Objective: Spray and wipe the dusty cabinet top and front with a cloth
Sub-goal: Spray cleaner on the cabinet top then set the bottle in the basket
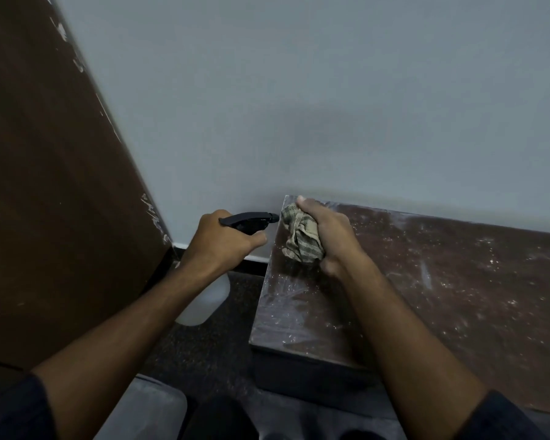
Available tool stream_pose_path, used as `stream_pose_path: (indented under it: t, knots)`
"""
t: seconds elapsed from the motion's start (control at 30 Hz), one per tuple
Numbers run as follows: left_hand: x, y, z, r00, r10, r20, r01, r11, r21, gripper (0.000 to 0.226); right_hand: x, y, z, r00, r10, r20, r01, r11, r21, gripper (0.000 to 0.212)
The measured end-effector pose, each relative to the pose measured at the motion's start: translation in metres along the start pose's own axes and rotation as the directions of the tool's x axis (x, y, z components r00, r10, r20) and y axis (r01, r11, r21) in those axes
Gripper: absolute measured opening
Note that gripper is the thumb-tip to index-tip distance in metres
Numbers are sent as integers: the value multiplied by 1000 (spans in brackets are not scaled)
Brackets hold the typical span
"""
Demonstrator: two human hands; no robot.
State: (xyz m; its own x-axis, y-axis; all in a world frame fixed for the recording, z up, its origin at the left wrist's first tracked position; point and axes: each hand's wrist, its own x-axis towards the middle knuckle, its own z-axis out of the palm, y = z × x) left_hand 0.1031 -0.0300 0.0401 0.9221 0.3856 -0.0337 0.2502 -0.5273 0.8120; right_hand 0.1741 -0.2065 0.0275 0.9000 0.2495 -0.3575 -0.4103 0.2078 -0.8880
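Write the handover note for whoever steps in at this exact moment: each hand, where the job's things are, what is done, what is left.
Left hand grips the spray bottle beside the cabinet's left end, nozzle aimed at the cloth.
Right hand holds the bunched checked cloth pressed on the cabinet top at its far left corner.
Done: hard to tell; faint smears near the cloth.
Left: top is speckled with dust nearly all over; the front is barely visible, so check it.

Domestic room interior: plain grey wall (331, 106), low dusty wooden cabinet (426, 281), dark speckled floor (229, 338), brown door panel (45, 185).
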Motion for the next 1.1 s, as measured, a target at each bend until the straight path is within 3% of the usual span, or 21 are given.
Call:
stream_pose_path:
  t: [0.1,0.17,0.23,0.3,0.47,0.6,0.67,0.87,1.03,1.1]
  knots:
    - [-4,-6,-4,997,2,74,-6,999,53,25,-7,-5,-6,996,5,91,11,986,-168,30]
    - [-7,-13,-7,995,22,97,-27,998,57,26,-12,-7,-6,996,-30,88,61,927,-370,20]
    - [-10,-21,-7,993,32,110,-33,999,8,26,-14,-7,-4,987,-159,40,145,735,-662,20]
    - [-13,-28,-4,993,19,115,-15,999,-31,24,-14,-3,2,963,-256,89,214,519,-827,17]
    - [-17,-38,1,996,13,90,-8,999,-54,24,-12,16,12,904,-325,276,373,286,-883,16]
    - [-19,-41,0,994,14,107,-6,997,-76,21,-11,40,13,816,-380,436,419,-133,-898,41]
    - [-20,-43,-1,993,25,112,-17,997,-70,21,-20,50,11,780,-387,491,422,-254,-870,51]
    - [-25,-56,-1,997,34,62,-30,997,-74,21,-52,72,-2,702,-327,633,574,-265,-775,38]
    - [-27,-50,-1,994,26,108,-18,997,-76,25,-10,55,5,787,-464,407,359,-192,-913,37]
    - [-24,-46,-1,992,21,126,-14,998,-58,26,-19,63,12,761,-451,467,409,-225,-884,33]
